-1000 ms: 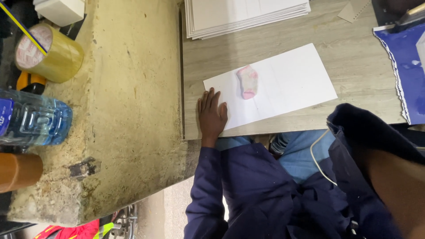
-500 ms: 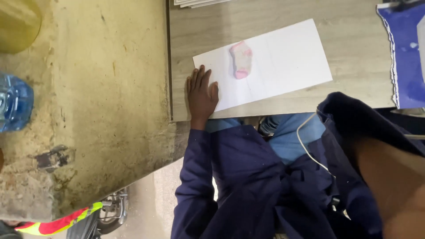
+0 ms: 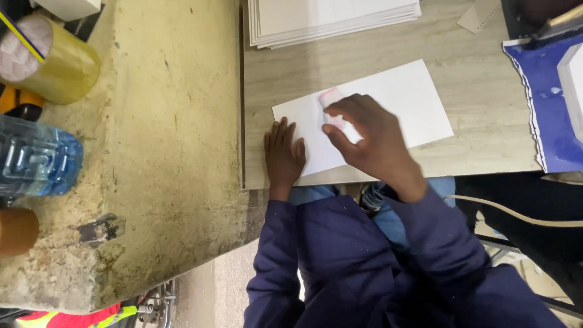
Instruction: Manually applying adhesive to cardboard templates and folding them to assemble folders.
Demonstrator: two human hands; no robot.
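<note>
I saw the left hand (image 3: pixel 283 155) lying flat, fingers together, on the near left corner of a white sheet of paper (image 3: pixel 395 100), pinning it to the wooden bench (image 3: pixel 473 140); nothing was held in its grip. The right hand (image 3: pixel 370 136) hung over the middle of the sheet with its fingers spread and curled above a small pink item (image 3: pixel 330 97), which lay on the paper's left half. Motion blur kept me from telling whether the fingertips touched it or the grip had closed on it.

The sheet sat tilted, its near edge close to the bench's front edge and its left end just short of the seam where the bench met a stained, yellowed slab (image 3: pixel 170 140). Bare wood lay open right of the sheet up to a blue torn-edged bag (image 3: pixel 540 103), and behind it up to a stack of white sheets (image 3: pixel 334 18). On the slab, well apart, stood a tape roll (image 3: pixel 51 61) and a plastic water bottle (image 3: pixel 36 161).
</note>
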